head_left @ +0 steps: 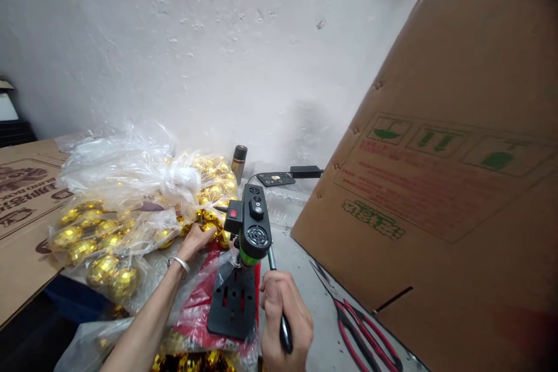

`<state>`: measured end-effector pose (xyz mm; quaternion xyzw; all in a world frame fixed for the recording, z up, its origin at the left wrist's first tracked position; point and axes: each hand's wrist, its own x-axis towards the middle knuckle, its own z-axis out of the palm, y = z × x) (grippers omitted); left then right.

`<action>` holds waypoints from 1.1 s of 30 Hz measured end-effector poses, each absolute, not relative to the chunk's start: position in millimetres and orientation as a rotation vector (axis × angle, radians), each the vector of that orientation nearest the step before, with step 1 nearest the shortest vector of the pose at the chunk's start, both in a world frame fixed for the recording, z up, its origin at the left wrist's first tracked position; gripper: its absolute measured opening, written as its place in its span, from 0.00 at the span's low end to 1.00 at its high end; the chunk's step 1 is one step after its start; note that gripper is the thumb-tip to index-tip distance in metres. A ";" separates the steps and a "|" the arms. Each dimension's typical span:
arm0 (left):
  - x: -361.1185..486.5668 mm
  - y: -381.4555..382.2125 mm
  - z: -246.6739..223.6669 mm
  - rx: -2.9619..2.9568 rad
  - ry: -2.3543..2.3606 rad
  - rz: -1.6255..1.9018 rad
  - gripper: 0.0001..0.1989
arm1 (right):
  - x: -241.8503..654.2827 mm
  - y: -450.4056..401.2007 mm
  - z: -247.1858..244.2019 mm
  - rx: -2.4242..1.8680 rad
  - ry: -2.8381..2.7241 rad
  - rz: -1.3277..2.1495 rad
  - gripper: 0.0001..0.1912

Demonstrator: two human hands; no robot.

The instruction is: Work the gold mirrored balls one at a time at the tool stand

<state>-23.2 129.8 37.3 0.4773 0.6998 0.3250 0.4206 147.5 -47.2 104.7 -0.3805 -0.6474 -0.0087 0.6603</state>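
My left hand (198, 241), with a silver bracelet on the wrist, has its fingers closed on a gold mirror ball (210, 230) behind a small black machine (256, 226); the fingertips are partly hidden. The machine has round vents and a red switch, and stands on a slotted black base plate (232, 308). My right hand (288, 319) is wrapped round a thin rod with a black handle (286, 334). The rod runs up beside the machine; whether it joins it, I cannot tell. Clear plastic bags (131, 163) of gold mirror balls (102, 269) lie left of the machine.
Scissors (364, 331) with red and black handles lie on the grey table to the right. A large cardboard box (457, 99) leans over that side. Against the wall are a dark bottle (239, 161) and a black adapter (305, 171). Red plastic (196, 302) lies beside the base plate.
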 end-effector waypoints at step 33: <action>17.7 -9.0 -40.9 1.719 1.255 1.242 0.27 | 156.3 -53.4 148.5 -0.936 -1.600 -0.083 0.14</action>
